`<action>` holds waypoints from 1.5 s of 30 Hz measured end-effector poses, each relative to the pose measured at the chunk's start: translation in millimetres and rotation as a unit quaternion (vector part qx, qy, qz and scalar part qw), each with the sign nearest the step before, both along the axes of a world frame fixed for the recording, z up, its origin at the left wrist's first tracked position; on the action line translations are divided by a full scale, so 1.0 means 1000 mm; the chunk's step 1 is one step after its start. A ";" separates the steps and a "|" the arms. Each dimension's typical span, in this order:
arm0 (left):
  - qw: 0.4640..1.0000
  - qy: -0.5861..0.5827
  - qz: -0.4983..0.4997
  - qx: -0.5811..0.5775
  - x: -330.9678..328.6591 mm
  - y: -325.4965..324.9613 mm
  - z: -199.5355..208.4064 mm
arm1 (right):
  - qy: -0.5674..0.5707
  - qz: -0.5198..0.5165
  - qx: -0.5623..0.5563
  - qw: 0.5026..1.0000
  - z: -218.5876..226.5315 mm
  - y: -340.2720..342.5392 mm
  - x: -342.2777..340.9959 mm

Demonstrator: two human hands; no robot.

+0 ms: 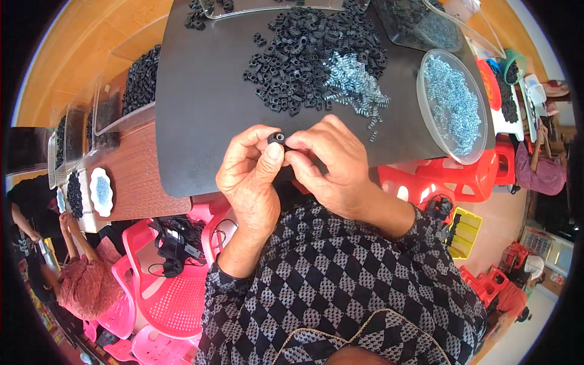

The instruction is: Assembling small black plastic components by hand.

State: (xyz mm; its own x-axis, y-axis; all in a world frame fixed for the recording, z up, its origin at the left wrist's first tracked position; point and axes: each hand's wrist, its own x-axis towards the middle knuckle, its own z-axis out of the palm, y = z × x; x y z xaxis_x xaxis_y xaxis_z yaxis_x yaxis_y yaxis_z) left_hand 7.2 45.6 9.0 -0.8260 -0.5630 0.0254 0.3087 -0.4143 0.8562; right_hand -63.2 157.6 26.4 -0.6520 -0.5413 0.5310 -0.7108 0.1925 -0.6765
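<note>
The person's black-and-grey diamond-patterned top point(340, 261) lies nearest, lower centre. At upper centre, a heap of small black plastic parts point(292, 85) and silvery coiled metal springs point(350, 79) sit on the dark smooth table point(201, 91), seemingly for easy reach; upper right, a round clear plastic tub point(431, 129) probably keeps more springs together. Mid-frame, the left hand point(249, 167) pinches a black cylindrical plastic piece point(277, 137), round opening upward, perhaps for visibility; the right hand point(334, 164), fingertips nearly together, appears to grip its right side.
</note>
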 end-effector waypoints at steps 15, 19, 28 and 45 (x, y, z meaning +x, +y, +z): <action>0.997 -0.002 0.061 -0.045 -0.005 0.013 -0.010 | -0.132 -0.027 -0.086 0.987 -0.006 -0.004 0.005; 0.996 -0.015 0.035 -0.080 0.001 0.006 -0.010 | -0.002 0.053 0.035 0.998 0.003 0.004 -0.007; 0.999 -0.012 -0.035 0.035 0.001 0.000 -0.005 | -0.079 0.062 0.027 0.995 0.019 0.015 -0.013; 0.994 -0.049 -0.030 -0.089 0.010 0.002 -0.006 | -0.032 0.045 0.013 0.998 0.010 0.009 -0.012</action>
